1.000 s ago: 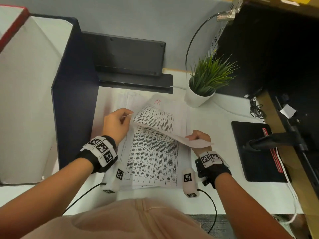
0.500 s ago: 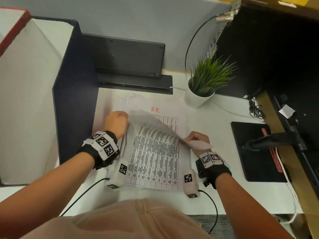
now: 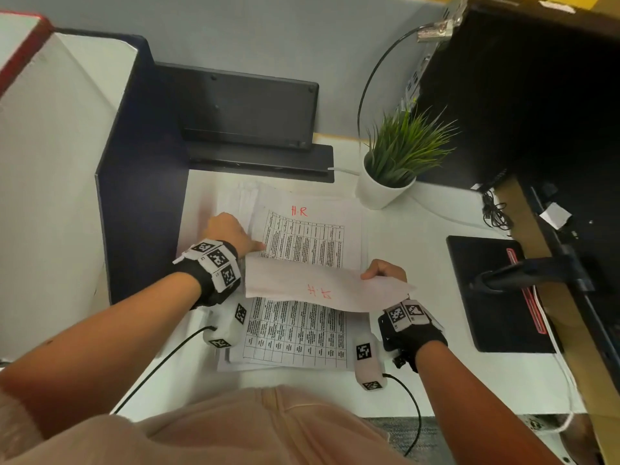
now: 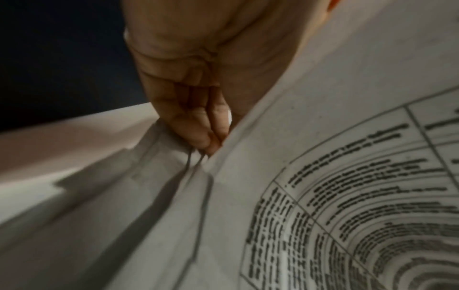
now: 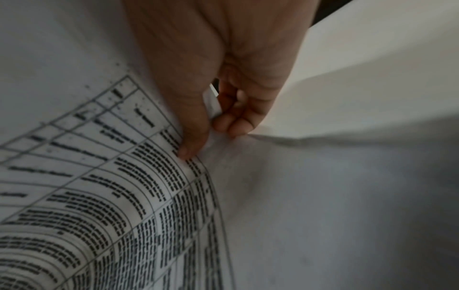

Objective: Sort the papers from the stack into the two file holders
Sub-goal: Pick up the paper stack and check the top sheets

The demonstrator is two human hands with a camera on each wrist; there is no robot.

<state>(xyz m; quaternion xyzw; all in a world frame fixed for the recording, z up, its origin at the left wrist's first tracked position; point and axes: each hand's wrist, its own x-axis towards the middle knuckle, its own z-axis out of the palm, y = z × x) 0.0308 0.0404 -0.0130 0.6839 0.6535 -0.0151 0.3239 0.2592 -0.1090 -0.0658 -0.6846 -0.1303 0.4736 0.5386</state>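
Observation:
A stack of printed papers (image 3: 295, 333) lies on the white desk (image 3: 402, 236). Its exposed sheet is marked "H.R" (image 3: 299, 211) in red. One sheet (image 3: 322, 290) is curled back toward me across the stack, blank side up, with red letters showing through. My right hand (image 3: 382, 271) pinches that sheet's right edge, thumb (image 5: 191, 137) on the printed side. My left hand (image 3: 231, 233) is at the stack's left edge, pinching the edge of a printed sheet (image 4: 323, 176), fingertips (image 4: 211, 143) tucked under it. A dark navy file holder (image 3: 141, 182) and a white red-rimmed one (image 3: 43, 135) stand to the left.
A black stand (image 3: 248, 115) sits behind the stack against the wall. A potted plant (image 3: 396, 162) stands at the back right. On the right are a black pad (image 3: 496, 297), a dark arm (image 3: 536, 273) over it, and loose cables (image 3: 496, 213).
The lifted sheet has folded down toward me, uncovering the "H.R" sheet. My left hand has left that sheet's far corner and dropped to the stack's left edge. The right hand has held its place.

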